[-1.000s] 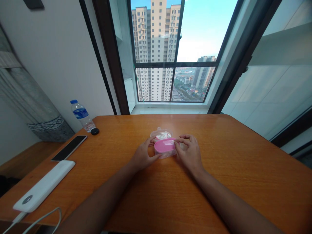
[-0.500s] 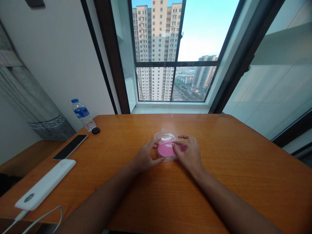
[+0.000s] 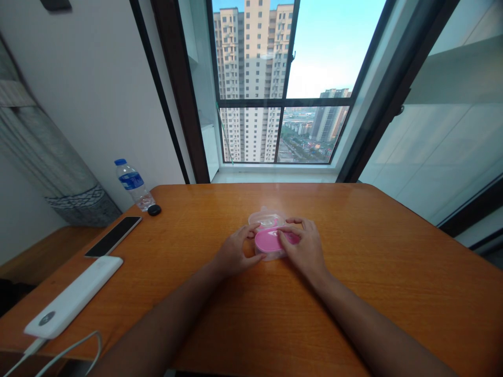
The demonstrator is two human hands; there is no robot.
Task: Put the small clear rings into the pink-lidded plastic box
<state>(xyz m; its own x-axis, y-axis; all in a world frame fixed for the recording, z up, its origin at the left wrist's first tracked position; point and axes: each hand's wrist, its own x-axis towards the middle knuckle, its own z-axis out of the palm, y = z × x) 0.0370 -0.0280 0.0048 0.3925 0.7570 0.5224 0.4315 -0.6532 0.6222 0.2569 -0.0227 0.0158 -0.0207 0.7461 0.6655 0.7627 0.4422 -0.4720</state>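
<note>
A small clear plastic case (image 3: 269, 257) lies on the table with its see-through lid (image 3: 264, 214) folded back on the far side. Inside it is a smooth, bright pink oval piece (image 3: 267, 241); I cannot tell what it is made of. My left hand (image 3: 234, 250) holds the case's left end, thumb at the near side and fingers at the far side. My right hand (image 3: 307, 246) is at the right end, its thumb and forefinger tips close together on the pink piece. That hand covers part of the pink piece's right side.
The brown wooden table (image 3: 385, 272) reaches to the window. Along its left side are a water bottle (image 3: 133, 183), a small round black object (image 3: 154, 210), a phone (image 3: 113, 237) and a white power bank (image 3: 74, 297) with a white cable (image 3: 70, 348).
My right fingertips have shifted very slightly left on the pink piece. The reflection in the folded-back lid looks a little different. My left hand and the case stay in place.
</note>
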